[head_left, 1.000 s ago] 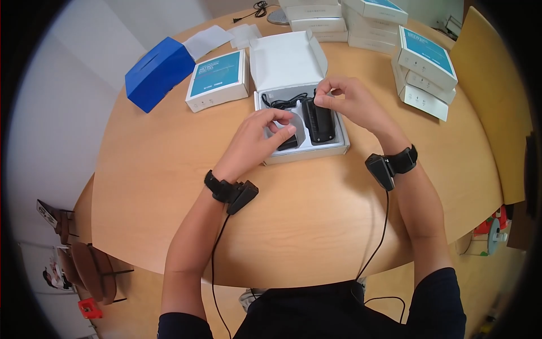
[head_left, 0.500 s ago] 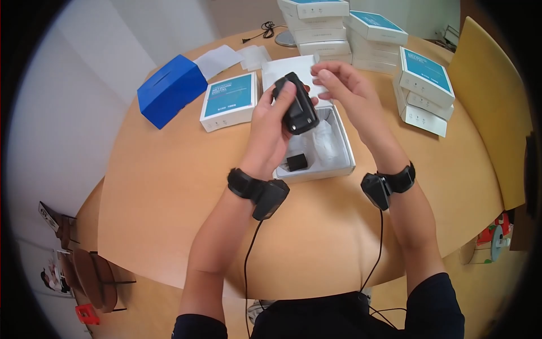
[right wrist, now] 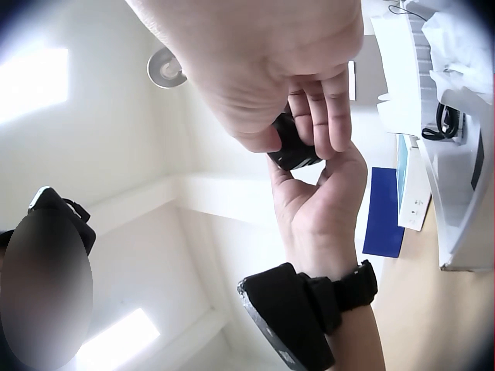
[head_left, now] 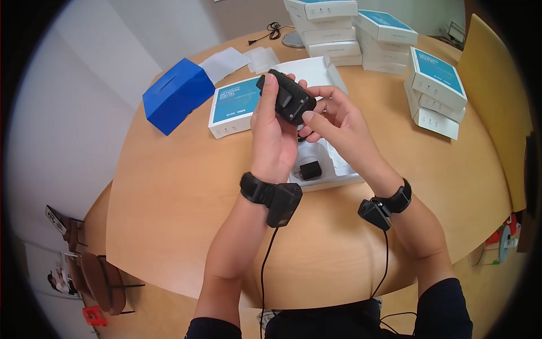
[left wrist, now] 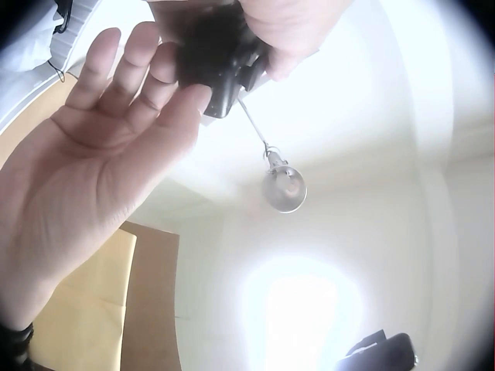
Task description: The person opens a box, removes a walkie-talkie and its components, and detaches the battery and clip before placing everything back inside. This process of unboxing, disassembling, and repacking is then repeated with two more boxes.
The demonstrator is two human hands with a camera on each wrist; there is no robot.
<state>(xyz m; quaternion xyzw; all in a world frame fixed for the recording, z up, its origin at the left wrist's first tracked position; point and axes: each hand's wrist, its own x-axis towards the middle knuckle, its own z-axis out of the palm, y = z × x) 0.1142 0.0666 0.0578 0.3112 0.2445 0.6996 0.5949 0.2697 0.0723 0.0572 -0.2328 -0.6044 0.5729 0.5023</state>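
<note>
A black handheld device (head_left: pixel 293 104), with a clip-like raised piece and two small round metal spots near its lower end, is raised above an open white box (head_left: pixel 341 182). My left hand (head_left: pixel 274 135) holds it from the left with the thumb along its side. At the device's lower right end, my right hand (head_left: pixel 344 121) pinches it between thumb and fingers; the right wrist view shows the device (right wrist: pixel 292 147) between that thumb and the fingers. Inside the box lie a black power adapter (head_left: pixel 310 170), clear wrapping and a black cable (right wrist: pixel 442 125).
Left of the open box stand a closed white-and-teal box (head_left: pixel 236 104) and a blue box (head_left: pixel 178 96). White sheets (head_left: pixel 226 63) lie behind them. Stacked boxes rise at the back (head_left: pixel 333 37) and at the right (head_left: pixel 433 85), near a yellow panel (head_left: pixel 491 113).
The device was in the box one second ago; my left hand then lifted it out. Since half a second ago it has turned, and my right hand has come in to pinch its lower end.
</note>
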